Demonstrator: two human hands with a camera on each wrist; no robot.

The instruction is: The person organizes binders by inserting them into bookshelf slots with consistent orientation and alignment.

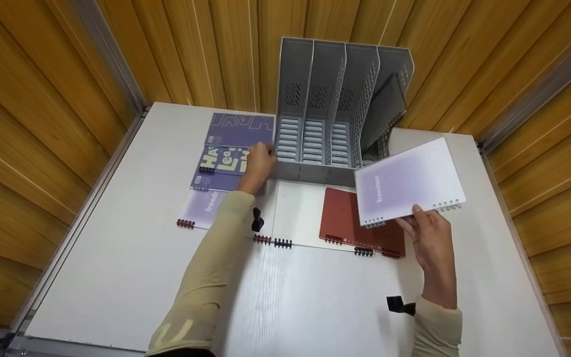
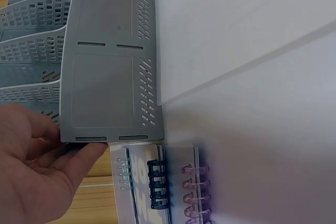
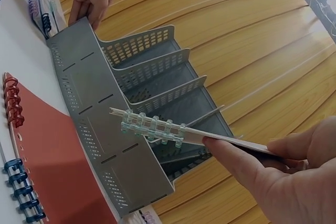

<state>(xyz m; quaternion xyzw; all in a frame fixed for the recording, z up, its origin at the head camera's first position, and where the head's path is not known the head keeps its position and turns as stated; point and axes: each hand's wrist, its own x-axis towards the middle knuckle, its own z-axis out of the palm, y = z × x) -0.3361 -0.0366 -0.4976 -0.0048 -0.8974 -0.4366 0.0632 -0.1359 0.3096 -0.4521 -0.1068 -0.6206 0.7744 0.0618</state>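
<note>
A grey file organizer (image 1: 310, 172) with several upright compartments stands at the back of the table. My left hand (image 1: 259, 166) grips its front left corner, thumb and fingers at the edge of the end wall (image 2: 105, 87) in the left wrist view. In my right hand (image 1: 429, 238) is a pale purple ring-bound notebook (image 1: 409, 181) marked "freedom", pinched near its ringed edge. It is held up in front of the organizer's right end, its clear rings (image 3: 152, 127) facing me. A dark grey notebook (image 1: 387, 111) leans in the rightmost compartment.
Purple notebooks (image 1: 238, 129) overlap on the table left of the organizer, one with large pale lettering. Before the organizer lie a red notebook (image 1: 340, 215) and white ring-bound notebooks (image 1: 298, 208). Wood-look panels (image 1: 226, 54) wall in the back and sides.
</note>
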